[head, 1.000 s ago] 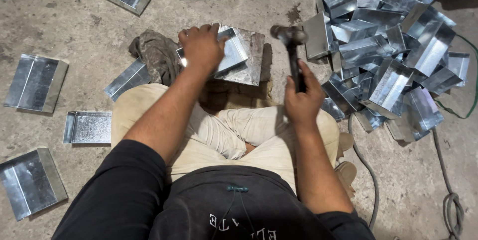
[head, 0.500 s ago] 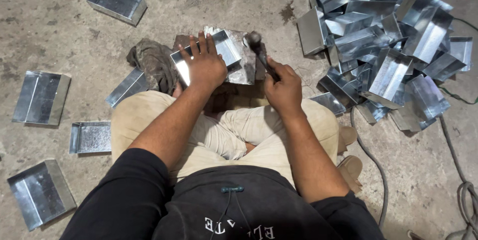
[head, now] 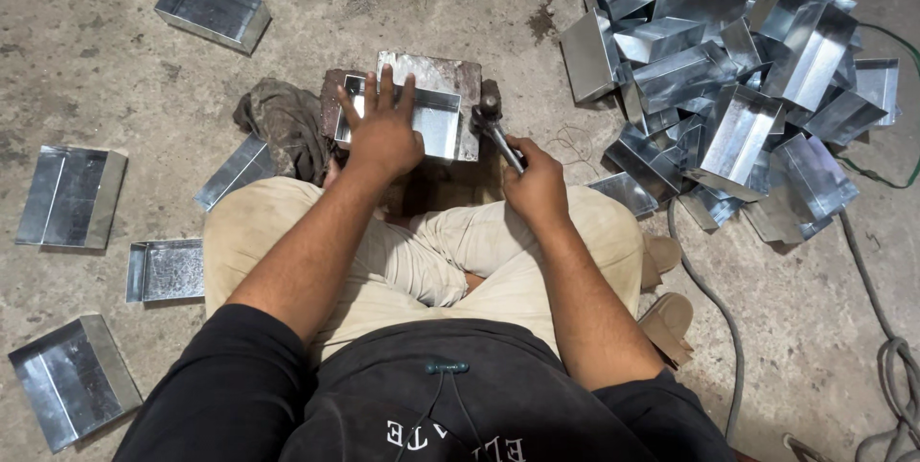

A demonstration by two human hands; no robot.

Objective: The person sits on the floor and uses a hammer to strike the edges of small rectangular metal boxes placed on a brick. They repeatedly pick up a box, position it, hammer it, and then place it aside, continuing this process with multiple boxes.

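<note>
Along the left edge of the concrete floor (head: 115,69), a few shaped sheet-metal pieces are seen lying apart from one another: a finished-looking open box (head: 213,11) at the top, a folded blank (head: 72,196) lower down, a shallow tray (head: 165,270) beside the person's knee, and another folded piece (head: 72,381) at the bottom corner. A dirty rag (head: 283,124) is bunched just left of the work spot, with a narrow metal strip (head: 233,172) touching its lower edge.

In the middle, a metal tray (head: 436,117) is laid on a rusty steel block (head: 431,74). The tray is pressed down by the left hand (head: 381,131), whose fingers are spread flat over its left part; nothing is clasped, so this grip is open. A hammer (head: 494,127) is held in the right hand (head: 537,184), the grip closed firmly around the handle, and the hammer head is set at the tray's right wall, touching or just beside it; which cannot be told.

To the right, a large heap of metal boxes (head: 728,79) is piled, with cables (head: 709,309) trailing past it on the floor.

As a judgement: the bulk of the pieces appear to be shaped already, one tray is being hammered now, and only the few scattered pieces on the left seem to be left.
</note>
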